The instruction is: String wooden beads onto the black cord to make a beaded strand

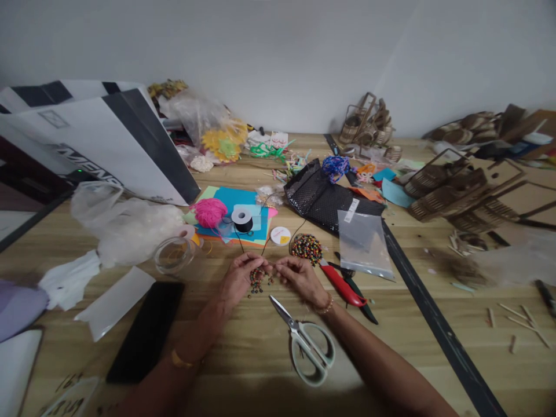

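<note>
Over the middle of the wooden table, my left hand (238,277) is closed in a pinch on a thin black cord (238,238), which runs back toward a white spool of black cord (242,219). Close beside it, my right hand (301,279) pinches the cord too, thumb and finger together; the exact grip is too small to make out. Small multicoloured beads (259,280) lie on the table between and just below my fingers. A heap of similar beads (306,248) sits beyond my right hand. Open-bladed scissors (307,347) lie in front of my right wrist.
Red-handled pliers (343,285) lie right of my right hand, near a clear plastic bag (365,243) and a black padded envelope (315,194). A pink yarn ball (210,212) and a round white label (280,236) are behind. A black phone (147,330) lies left. Woven baskets (452,191) stand right.
</note>
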A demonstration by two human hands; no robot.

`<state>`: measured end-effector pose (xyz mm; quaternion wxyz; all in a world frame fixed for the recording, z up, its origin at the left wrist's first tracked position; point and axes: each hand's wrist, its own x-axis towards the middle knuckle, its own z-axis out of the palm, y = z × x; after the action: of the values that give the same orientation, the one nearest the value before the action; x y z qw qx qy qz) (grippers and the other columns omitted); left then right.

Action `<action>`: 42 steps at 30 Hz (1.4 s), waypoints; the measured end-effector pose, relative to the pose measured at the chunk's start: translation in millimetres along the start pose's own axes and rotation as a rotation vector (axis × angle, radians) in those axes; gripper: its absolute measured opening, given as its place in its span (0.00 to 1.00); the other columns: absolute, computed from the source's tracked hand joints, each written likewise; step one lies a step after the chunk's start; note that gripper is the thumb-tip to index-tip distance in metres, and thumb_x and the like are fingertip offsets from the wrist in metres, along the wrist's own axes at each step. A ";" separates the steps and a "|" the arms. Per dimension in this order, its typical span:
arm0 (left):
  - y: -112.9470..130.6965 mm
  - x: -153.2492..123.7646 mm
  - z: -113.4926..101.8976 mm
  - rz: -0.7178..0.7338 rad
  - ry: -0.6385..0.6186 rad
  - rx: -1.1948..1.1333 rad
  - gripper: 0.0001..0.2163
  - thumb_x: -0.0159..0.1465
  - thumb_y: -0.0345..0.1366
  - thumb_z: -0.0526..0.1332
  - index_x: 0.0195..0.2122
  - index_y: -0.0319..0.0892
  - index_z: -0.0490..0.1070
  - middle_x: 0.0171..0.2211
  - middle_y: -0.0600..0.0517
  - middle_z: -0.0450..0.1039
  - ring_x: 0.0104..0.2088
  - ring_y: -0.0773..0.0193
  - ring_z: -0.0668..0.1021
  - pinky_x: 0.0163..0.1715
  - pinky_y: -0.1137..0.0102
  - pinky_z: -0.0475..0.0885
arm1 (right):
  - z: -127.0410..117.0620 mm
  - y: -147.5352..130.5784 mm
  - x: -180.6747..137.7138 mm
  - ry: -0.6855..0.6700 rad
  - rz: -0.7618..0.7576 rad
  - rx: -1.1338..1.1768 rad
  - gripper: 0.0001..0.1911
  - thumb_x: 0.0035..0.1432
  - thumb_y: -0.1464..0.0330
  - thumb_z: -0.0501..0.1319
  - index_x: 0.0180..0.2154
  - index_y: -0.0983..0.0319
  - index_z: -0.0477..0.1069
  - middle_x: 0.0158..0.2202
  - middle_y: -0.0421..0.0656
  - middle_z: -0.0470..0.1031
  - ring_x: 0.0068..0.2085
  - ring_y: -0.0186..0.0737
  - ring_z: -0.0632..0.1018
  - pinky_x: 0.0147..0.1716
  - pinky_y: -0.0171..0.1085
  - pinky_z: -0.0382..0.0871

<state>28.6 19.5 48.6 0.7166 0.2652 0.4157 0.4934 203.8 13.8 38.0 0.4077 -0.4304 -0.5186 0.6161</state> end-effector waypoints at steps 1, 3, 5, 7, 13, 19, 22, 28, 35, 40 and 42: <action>0.7 -0.1 -0.1 0.005 -0.001 -0.003 0.09 0.45 0.31 0.71 0.24 0.37 0.72 0.23 0.52 0.77 0.26 0.65 0.79 0.23 0.75 0.67 | -1.6 -1.0 0.2 0.019 -0.006 -0.024 0.19 0.51 0.54 0.64 0.29 0.64 0.72 0.21 0.38 0.69 0.20 0.27 0.64 0.18 0.28 0.56; 2.0 -0.4 -0.1 0.019 -0.003 -0.017 0.08 0.46 0.31 0.71 0.24 0.37 0.72 0.23 0.52 0.77 0.26 0.66 0.79 0.23 0.76 0.67 | -5.3 -2.8 1.2 0.047 -0.017 -0.065 0.18 0.51 0.54 0.64 0.28 0.65 0.71 0.21 0.37 0.68 0.20 0.27 0.62 0.18 0.29 0.54; 3.3 -0.6 -0.1 0.023 0.010 -0.040 0.08 0.47 0.30 0.71 0.24 0.38 0.72 0.23 0.53 0.76 0.26 0.67 0.78 0.22 0.77 0.66 | -10.0 -3.5 2.9 0.074 -0.041 -0.098 0.18 0.52 0.55 0.63 0.29 0.65 0.71 0.21 0.37 0.67 0.21 0.28 0.62 0.19 0.29 0.54; 4.3 -0.6 -0.2 0.007 0.040 -0.053 0.08 0.47 0.30 0.70 0.24 0.38 0.71 0.22 0.54 0.76 0.26 0.67 0.78 0.21 0.77 0.65 | -15.0 -3.4 5.1 0.108 -0.077 -0.123 0.18 0.52 0.55 0.63 0.28 0.65 0.71 0.22 0.38 0.67 0.22 0.29 0.64 0.21 0.30 0.55; 2.9 1.1 -4.0 0.002 0.069 -0.080 0.08 0.46 0.30 0.70 0.24 0.38 0.71 0.23 0.54 0.75 0.25 0.68 0.78 0.19 0.78 0.64 | -23.3 -5.2 8.6 0.179 -0.071 -0.094 0.19 0.51 0.53 0.63 0.28 0.64 0.70 0.20 0.36 0.64 0.20 0.28 0.60 0.19 0.29 0.53; 1.6 0.7 -3.8 -0.004 0.050 -0.109 0.08 0.45 0.30 0.71 0.23 0.38 0.72 0.22 0.54 0.76 0.25 0.68 0.77 0.21 0.78 0.66 | -21.5 -10.4 8.1 0.221 -0.056 0.032 0.19 0.50 0.53 0.64 0.25 0.62 0.66 0.20 0.36 0.64 0.19 0.28 0.62 0.16 0.29 0.57; 3.3 -1.2 -0.3 -0.012 0.031 -0.094 0.09 0.44 0.30 0.71 0.22 0.38 0.72 0.22 0.54 0.76 0.24 0.69 0.77 0.22 0.78 0.67 | -21.2 -11.7 7.8 0.228 -0.060 0.101 0.19 0.50 0.53 0.65 0.26 0.62 0.67 0.20 0.36 0.66 0.20 0.30 0.66 0.18 0.29 0.62; 3.5 -3.3 1.4 -0.022 0.022 -0.074 0.09 0.45 0.30 0.71 0.23 0.38 0.72 0.22 0.53 0.77 0.24 0.68 0.78 0.23 0.77 0.68 | -20.7 -15.1 6.6 0.263 -0.067 0.212 0.16 0.50 0.56 0.66 0.28 0.62 0.71 0.26 0.40 0.73 0.23 0.32 0.70 0.20 0.31 0.65; 3.5 -4.6 2.9 -0.023 -0.002 0.016 0.10 0.44 0.33 0.72 0.24 0.38 0.73 0.22 0.52 0.77 0.24 0.67 0.77 0.22 0.76 0.66 | -16.0 -18.1 2.8 0.235 -0.044 0.469 0.15 0.46 0.62 0.69 0.24 0.62 0.65 0.34 0.42 0.76 0.28 0.33 0.75 0.19 0.29 0.67; 9.0 -7.0 7.8 0.009 -0.013 0.095 0.11 0.44 0.35 0.73 0.24 0.37 0.73 0.22 0.51 0.77 0.24 0.67 0.77 0.22 0.76 0.66 | -13.1 -27.2 -3.9 0.045 -0.045 0.630 0.12 0.51 0.65 0.68 0.25 0.62 0.66 0.26 0.39 0.73 0.25 0.29 0.74 0.21 0.26 0.69; 11.9 -7.8 9.6 0.023 -0.015 0.114 0.11 0.44 0.35 0.73 0.23 0.37 0.73 0.22 0.51 0.77 0.24 0.66 0.77 0.22 0.76 0.66 | -11.5 -32.1 -6.5 -0.007 -0.065 0.637 0.12 0.52 0.66 0.67 0.25 0.63 0.67 0.25 0.38 0.72 0.23 0.28 0.73 0.21 0.26 0.68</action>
<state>29.7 16.9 65.6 0.6977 0.3141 0.4346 0.4751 218.5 15.2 69.5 0.5397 -0.2622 -0.3146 0.7355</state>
